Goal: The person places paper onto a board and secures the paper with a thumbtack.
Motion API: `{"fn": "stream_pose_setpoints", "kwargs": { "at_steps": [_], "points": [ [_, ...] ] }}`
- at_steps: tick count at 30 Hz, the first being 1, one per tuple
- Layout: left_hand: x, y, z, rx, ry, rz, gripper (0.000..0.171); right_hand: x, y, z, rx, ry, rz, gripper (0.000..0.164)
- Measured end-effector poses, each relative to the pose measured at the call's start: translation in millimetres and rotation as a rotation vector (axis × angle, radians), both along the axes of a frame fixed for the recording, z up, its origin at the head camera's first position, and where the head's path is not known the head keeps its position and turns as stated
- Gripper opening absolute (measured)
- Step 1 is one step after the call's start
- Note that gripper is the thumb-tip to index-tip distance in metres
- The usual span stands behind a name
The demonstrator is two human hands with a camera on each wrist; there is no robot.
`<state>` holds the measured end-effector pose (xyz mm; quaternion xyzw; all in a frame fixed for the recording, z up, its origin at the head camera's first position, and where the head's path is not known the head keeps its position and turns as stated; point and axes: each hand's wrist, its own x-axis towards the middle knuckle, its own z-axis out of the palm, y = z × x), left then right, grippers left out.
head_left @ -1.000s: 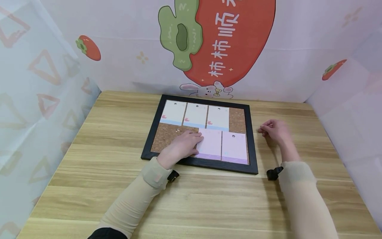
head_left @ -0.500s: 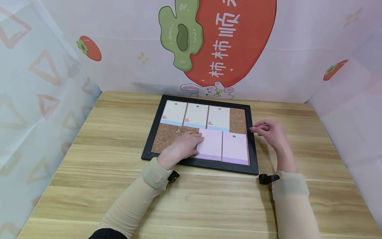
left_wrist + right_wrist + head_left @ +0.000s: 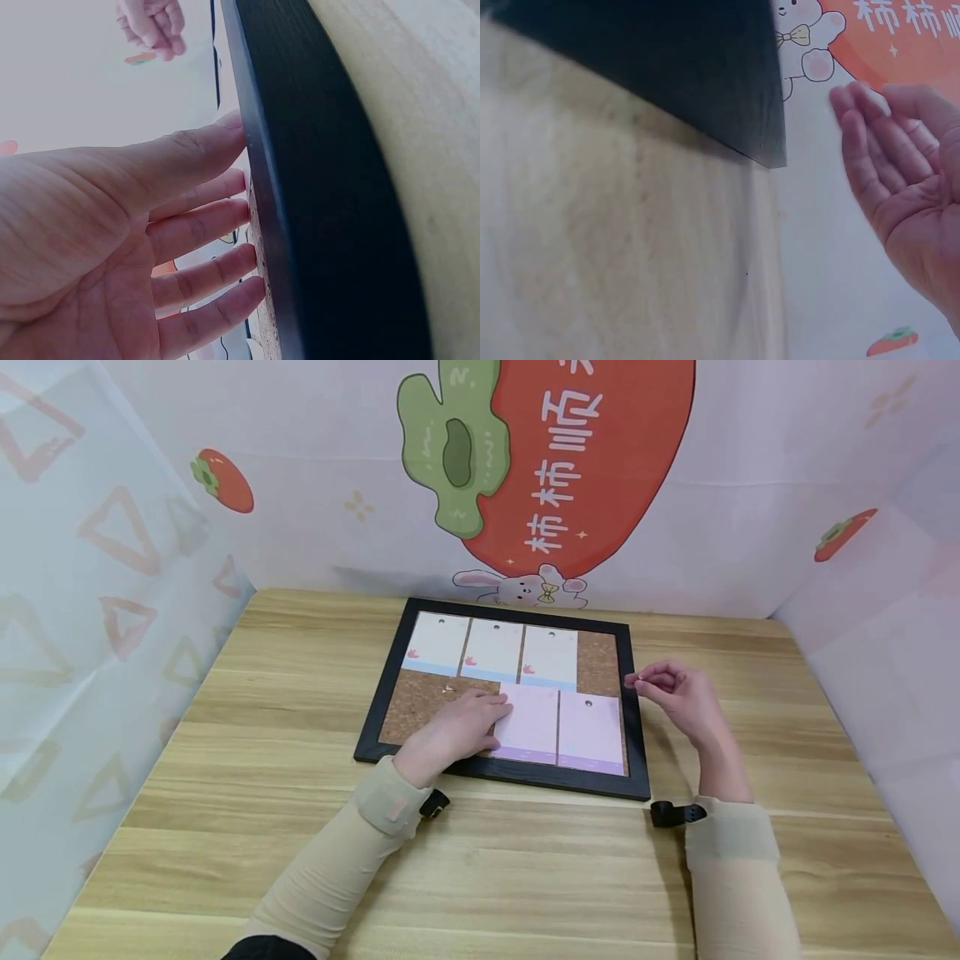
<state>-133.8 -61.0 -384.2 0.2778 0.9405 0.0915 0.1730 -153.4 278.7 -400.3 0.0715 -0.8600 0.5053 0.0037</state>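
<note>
A black-framed cork board (image 3: 596,662) lies on the table with white and pink cards on it. My left hand (image 3: 459,727) rests on the left pink card (image 3: 527,714), its fingers nearly straight along the card's left edge. In the left wrist view the fingertips (image 3: 251,259) meet the board behind the frame's black edge. Over the frame's right side, my right hand (image 3: 681,693) pinches a tiny light thumbtack (image 3: 640,679) between thumb and forefinger; the fingers mostly hide it. The right pink card (image 3: 590,731) carries a silver tack near its top.
Three white cards (image 3: 493,647), each with a silver tack, form the back row. Small shiny bits (image 3: 447,687) lie on the bare cork at left. The wooden table (image 3: 525,868) reaches a printed cloth backdrop (image 3: 322,518) behind the board.
My right hand has moved left, from the table beside the board to over the frame's right edge. My left hand stays on the pink card.
</note>
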Motion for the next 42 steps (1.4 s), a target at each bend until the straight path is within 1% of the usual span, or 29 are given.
{"fn": "stream_pose_setpoints", "kwargs": {
  "at_steps": [4,7,10,15,19,23,26,30,35,40,42],
  "points": [
    [0.4,0,0.4,0.002,0.003,0.000,0.060,0.6,-3,2.0,-0.074,0.033,0.018,0.021],
    [0.6,0,0.7,0.002,0.012,-0.006,0.060,0.8,-4,3.8,-0.076,0.027,0.040,0.021],
    [0.5,-1,0.6,0.004,0.018,-0.012,0.060,0.8,-4,4.5,-0.028,0.004,0.053,0.021],
    [0.5,-1,0.4,0.007,0.013,-0.011,0.060,0.9,-6,5.5,0.101,-0.027,0.070,0.024],
    [0.2,-1,-0.1,0.005,0.013,-0.012,0.060,1.5,-9,7.6,0.152,-0.051,0.072,0.027],
    [-0.7,-1,-1.4,0.007,0.017,-0.015,0.060,2.6,-11,10.4,0.157,-0.062,0.079,0.026],
    [-1.4,-1,-1.9,0.006,0.019,-0.018,0.060,3.1,-12,12.6,0.156,-0.071,0.109,0.025],
    [-1.6,-1,-1.9,-0.006,0.021,-0.020,0.060,3.9,-14,14.0,0.165,-0.113,0.139,0.027],
    [-1.5,0,-1.1,-0.017,0.015,-0.019,0.060,3.9,-17,13.7,0.159,-0.151,0.132,0.026],
    [-1.6,1,-0.7,-0.020,0.010,-0.015,0.060,3.5,-23,15.5,0.135,-0.122,0.120,0.020],
    [-1.8,1,-1.0,-0.021,0.008,-0.014,0.061,2.7,-25,15.4,0.137,-0.107,0.129,0.018]
  ]
}}
